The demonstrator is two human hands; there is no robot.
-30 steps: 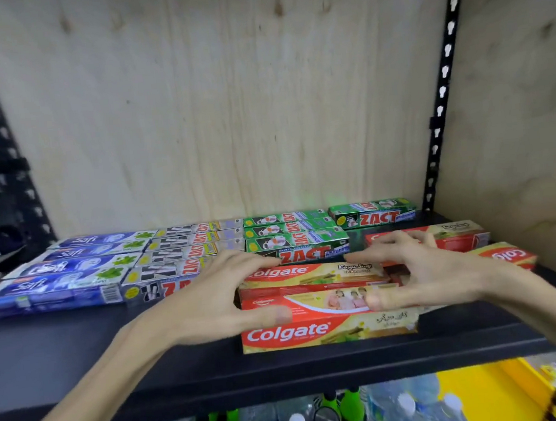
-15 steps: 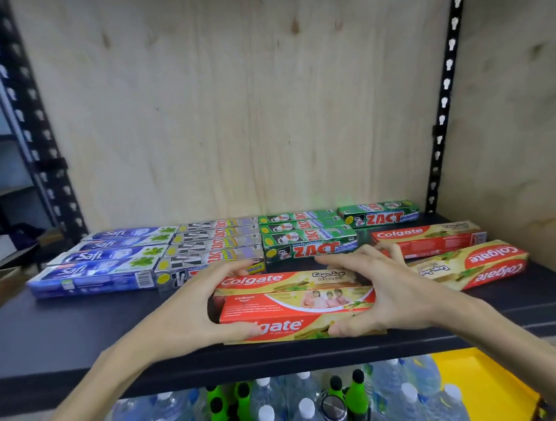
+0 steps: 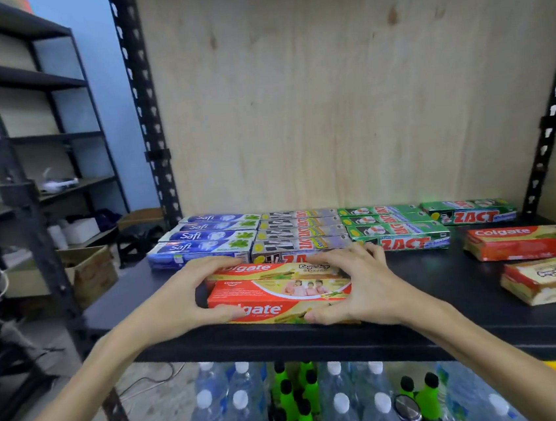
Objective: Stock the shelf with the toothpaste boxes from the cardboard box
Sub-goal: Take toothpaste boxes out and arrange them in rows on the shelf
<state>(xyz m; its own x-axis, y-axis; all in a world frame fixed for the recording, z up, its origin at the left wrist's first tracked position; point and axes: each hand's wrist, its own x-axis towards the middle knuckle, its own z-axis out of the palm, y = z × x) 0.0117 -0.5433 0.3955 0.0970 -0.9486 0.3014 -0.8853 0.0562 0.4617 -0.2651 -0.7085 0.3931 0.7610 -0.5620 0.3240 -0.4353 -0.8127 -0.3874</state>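
Note:
Two red Colgate toothpaste boxes (image 3: pixel 278 291) lie side by side near the front of the black shelf (image 3: pixel 453 325). My left hand (image 3: pixel 190 298) cups their left ends, and my right hand (image 3: pixel 356 284) cups their right ends, thumbs on the front box and fingers over the rear one. Behind them lie rows of blue Safi boxes (image 3: pixel 204 238), grey Zact boxes (image 3: pixel 301 232) and green Zact boxes (image 3: pixel 395 229). Another green Zact box (image 3: pixel 469 212) lies at the back right. Further Colgate boxes (image 3: pixel 530 240) lie loose at the right. An open cardboard box (image 3: pixel 87 271) sits on the floor at the left.
A plywood panel (image 3: pixel 342 83) backs the shelf, between perforated black uprights (image 3: pixel 145 104). Below the shelf stand water bottles (image 3: pixel 339 413) and green bottles (image 3: pixel 304 410). Another dark rack (image 3: pixel 31 133) stands at the left.
Both hands have slid the two Colgate boxes leftward along the shelf front, away from the loose Colgate boxes. The view has swung left, showing the other rack and the floor box.

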